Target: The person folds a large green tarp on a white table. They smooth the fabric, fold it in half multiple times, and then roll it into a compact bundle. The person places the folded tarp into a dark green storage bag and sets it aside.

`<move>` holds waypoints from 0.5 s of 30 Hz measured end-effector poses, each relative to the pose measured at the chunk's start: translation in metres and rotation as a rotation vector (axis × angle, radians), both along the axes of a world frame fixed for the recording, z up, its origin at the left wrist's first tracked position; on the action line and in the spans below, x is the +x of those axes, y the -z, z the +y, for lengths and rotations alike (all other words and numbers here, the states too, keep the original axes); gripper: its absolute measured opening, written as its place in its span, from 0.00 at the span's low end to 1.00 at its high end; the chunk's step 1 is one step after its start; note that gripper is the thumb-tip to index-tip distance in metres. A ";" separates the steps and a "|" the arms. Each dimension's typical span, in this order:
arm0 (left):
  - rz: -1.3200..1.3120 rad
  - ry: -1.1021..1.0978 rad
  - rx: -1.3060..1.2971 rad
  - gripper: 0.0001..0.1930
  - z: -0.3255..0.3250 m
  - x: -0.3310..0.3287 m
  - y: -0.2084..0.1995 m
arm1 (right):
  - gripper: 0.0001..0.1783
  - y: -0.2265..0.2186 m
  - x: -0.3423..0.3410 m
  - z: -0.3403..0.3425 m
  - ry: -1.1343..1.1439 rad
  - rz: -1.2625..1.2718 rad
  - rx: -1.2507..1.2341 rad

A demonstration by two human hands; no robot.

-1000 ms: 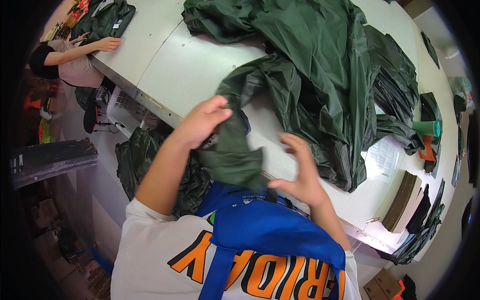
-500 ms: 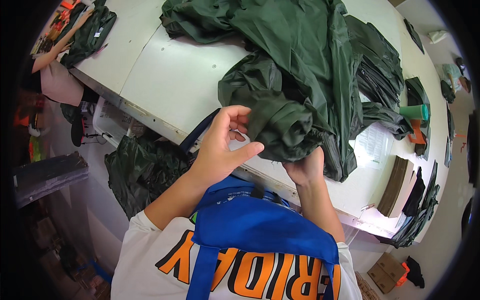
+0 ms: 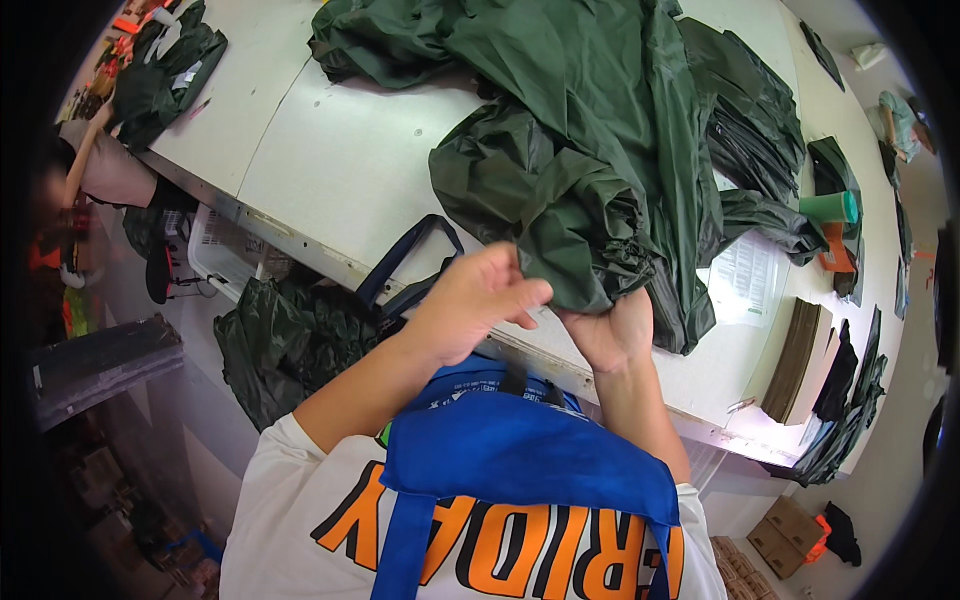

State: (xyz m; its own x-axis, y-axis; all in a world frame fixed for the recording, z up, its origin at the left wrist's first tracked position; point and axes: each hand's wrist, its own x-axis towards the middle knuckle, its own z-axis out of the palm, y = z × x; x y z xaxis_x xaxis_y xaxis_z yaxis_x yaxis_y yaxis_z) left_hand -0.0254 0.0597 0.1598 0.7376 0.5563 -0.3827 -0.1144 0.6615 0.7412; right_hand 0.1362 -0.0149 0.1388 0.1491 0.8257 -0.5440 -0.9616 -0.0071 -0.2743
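A large dark green garment (image 3: 590, 110) of thin, smooth cloth lies in folds over the white table, its near end bunched and gathered. My right hand (image 3: 615, 330) is under that gathered end, palm up, with its fingertips hidden in the cloth and closed on it. At the left side of the bunch is my left hand (image 3: 480, 305), slightly blurred, its thumb held out apart from half-bent fingers. Its fingertips are at the cloth's edge; whether they touch it I cannot tell.
Further dark green pieces (image 3: 745, 100) lie to the right, near a teal cylinder (image 3: 830, 207), printed sheet (image 3: 745, 285) and cardboard stack (image 3: 797, 360). Below the table edge (image 3: 300, 240) are a dark green heap (image 3: 285, 345) and white basket (image 3: 222, 250). A person (image 3: 100, 165) stands far left.
My left hand has moved down and right, its fingers bending in. The gathered cloth has loosened and droops lower. My right hand stays under it. The other person's arm has lowered.
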 end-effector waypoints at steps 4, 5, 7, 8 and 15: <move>-0.081 -0.017 0.160 0.13 0.000 0.016 0.003 | 0.19 -0.001 0.016 -0.009 0.005 -0.137 -0.078; -0.072 -0.017 0.080 0.13 0.004 0.018 -0.009 | 0.19 0.012 0.038 -0.022 0.043 -0.284 -0.120; -0.141 -0.004 -0.074 0.13 0.010 0.023 -0.027 | 0.21 0.049 0.109 -0.064 0.320 -0.963 -0.365; -0.176 0.013 -0.154 0.13 0.012 0.027 -0.032 | 0.22 0.088 0.161 -0.108 0.499 -1.344 -0.647; -0.217 -0.101 -0.300 0.12 0.005 0.051 -0.034 | 0.45 0.147 0.279 -0.339 0.078 -1.027 -2.268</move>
